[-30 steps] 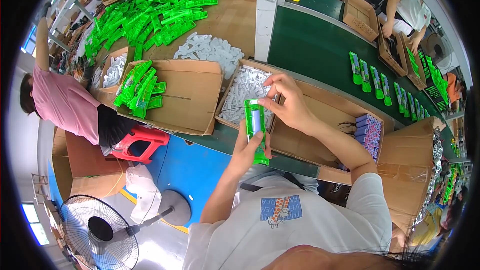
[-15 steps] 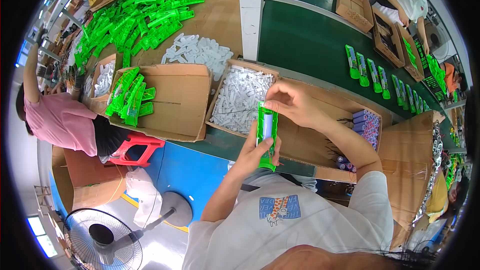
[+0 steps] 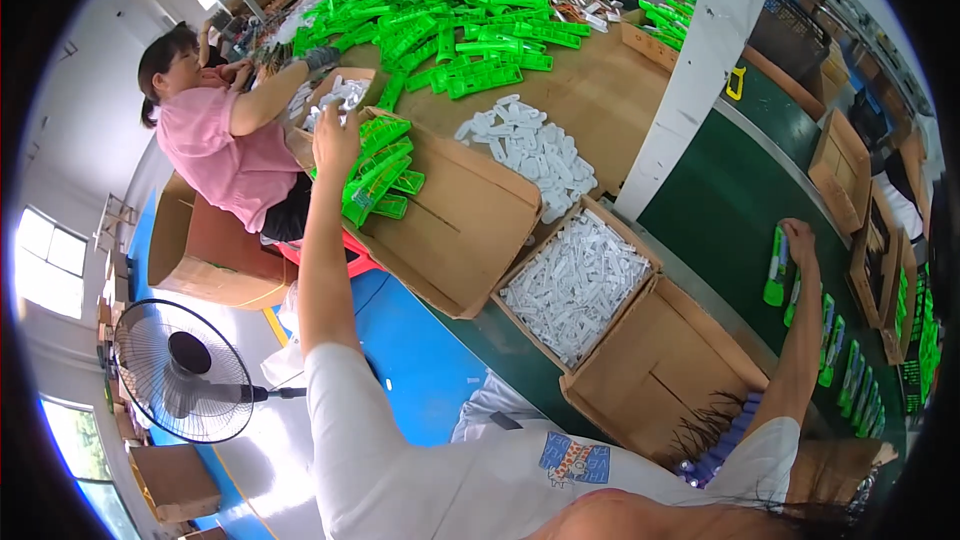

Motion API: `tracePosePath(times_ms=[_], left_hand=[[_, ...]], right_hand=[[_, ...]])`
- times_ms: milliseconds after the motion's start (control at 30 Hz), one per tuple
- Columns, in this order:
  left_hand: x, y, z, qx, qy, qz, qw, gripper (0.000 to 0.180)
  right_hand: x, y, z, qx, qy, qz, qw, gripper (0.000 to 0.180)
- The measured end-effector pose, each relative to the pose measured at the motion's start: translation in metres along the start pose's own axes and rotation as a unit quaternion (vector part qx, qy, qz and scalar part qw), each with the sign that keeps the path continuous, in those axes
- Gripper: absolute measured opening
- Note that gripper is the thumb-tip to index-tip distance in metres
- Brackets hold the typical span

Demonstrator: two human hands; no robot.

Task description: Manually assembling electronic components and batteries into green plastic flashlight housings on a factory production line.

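Observation:
My left hand [image 3: 336, 143] is stretched far out over the left edge of a cardboard box, its fingers apart, right beside a pile of green plastic casings [image 3: 378, 175]. Nothing shows in its fingers. At the far right, my right hand [image 3: 798, 238] has its fingers closed at the upper end of a green casing [image 3: 774, 280] with a pale cylinder in it, which lies on the dark green belt [image 3: 700, 195]. More filled casings [image 3: 860, 390] lie in a row nearer to me along that belt.
Small white plastic parts fill a cardboard box [image 3: 652, 252] in the middle. Purple cells with black wires [image 3: 735, 430] lie in another box. Beyond are loose white pieces [image 3: 535, 150], a heap of green casings [image 3: 450, 20] and a white post [image 3: 695, 70]. A co-worker in pink [image 3: 215, 145] sits left.
My hands have parted: the left reached out to the casings in the box, the right to the belt. The filled casing has left my left hand. The view has swung left.

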State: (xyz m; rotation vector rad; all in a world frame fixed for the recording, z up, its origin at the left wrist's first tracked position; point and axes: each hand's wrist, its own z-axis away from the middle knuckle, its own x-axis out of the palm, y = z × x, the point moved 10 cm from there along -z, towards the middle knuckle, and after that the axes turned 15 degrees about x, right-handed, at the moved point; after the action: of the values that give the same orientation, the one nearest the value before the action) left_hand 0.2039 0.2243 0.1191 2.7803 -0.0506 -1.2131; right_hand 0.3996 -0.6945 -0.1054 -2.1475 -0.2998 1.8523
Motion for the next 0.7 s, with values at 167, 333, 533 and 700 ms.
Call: tracePosePath(times_ms=[167, 333, 533, 700], left_hand=[[0.075, -0.049, 0.058, -0.118, -0.295, -0.008, 0.948, 0.063], [0.031, 0.114, 0.087, -0.046, -0.243, 0.032, 0.968, 0.048], [0.014, 0.21, 0.141, 0.031, -0.287, 0.304, 0.908, 0.047], [0.007, 0.225, 0.163, 0.193, -0.26, 0.147, 0.934, 0.068]], right_hand=[[-0.031, -0.088, 0.048, 0.003, 0.041, -0.095, 0.995, 0.02], [-0.07, -0.185, 0.127, -0.074, -0.011, -0.154, 0.985, 0.02], [-0.115, -0.298, 0.227, -0.095, -0.104, -0.182, 0.973, 0.024], [-0.129, -0.328, 0.301, -0.132, -0.166, -0.163, 0.964, 0.024]])
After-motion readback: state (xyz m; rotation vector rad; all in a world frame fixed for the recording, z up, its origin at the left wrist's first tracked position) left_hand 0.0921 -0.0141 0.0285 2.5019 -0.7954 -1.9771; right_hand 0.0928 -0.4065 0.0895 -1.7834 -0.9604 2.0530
